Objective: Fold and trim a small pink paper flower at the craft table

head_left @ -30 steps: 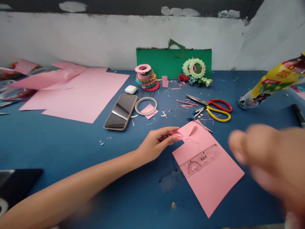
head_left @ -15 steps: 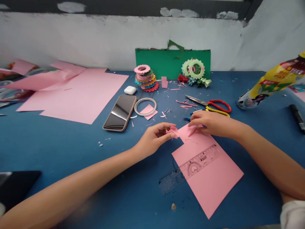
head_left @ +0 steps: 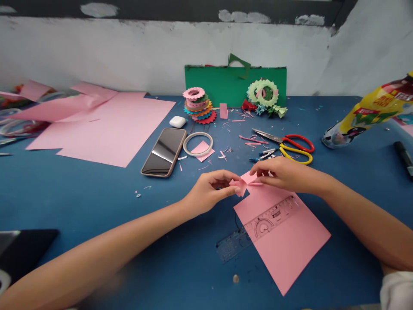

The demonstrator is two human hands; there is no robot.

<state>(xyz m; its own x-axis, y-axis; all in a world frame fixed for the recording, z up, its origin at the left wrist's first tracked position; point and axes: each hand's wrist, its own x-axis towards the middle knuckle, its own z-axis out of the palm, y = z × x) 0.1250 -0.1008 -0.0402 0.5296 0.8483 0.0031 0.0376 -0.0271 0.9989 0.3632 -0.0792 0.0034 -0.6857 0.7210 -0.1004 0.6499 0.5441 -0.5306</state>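
Note:
My left hand [head_left: 213, 190] pinches a small folded piece of pink paper [head_left: 239, 188] between thumb and fingers. My right hand [head_left: 278, 173] pinches a second folded pink paper piece [head_left: 254, 184], its fingertips partly hiding it. The inner ends of both pieces meet between my hands in a bow-like shape; whether they are joined I cannot tell. Beneath them lies a larger pink sheet [head_left: 290, 241] with a notched corner. A clear plastic ruler [head_left: 274, 217] rests slantwise across that sheet, one end on the blue table [head_left: 180, 267].
Scissors [head_left: 298, 144] with red and yellow handles lie beyond my right hand, near pens [head_left: 266, 154]. Behind my left hand are a phone [head_left: 164, 153], a tape roll [head_left: 184, 145] and stacked paper rings [head_left: 196, 105]. A bottle [head_left: 364, 114] stands right; large pink sheets [head_left: 109, 129] lie left.
My right hand has moved left and slightly toward me with its folded piece. The two pink pieces, apart before, now meet at their inner ends.

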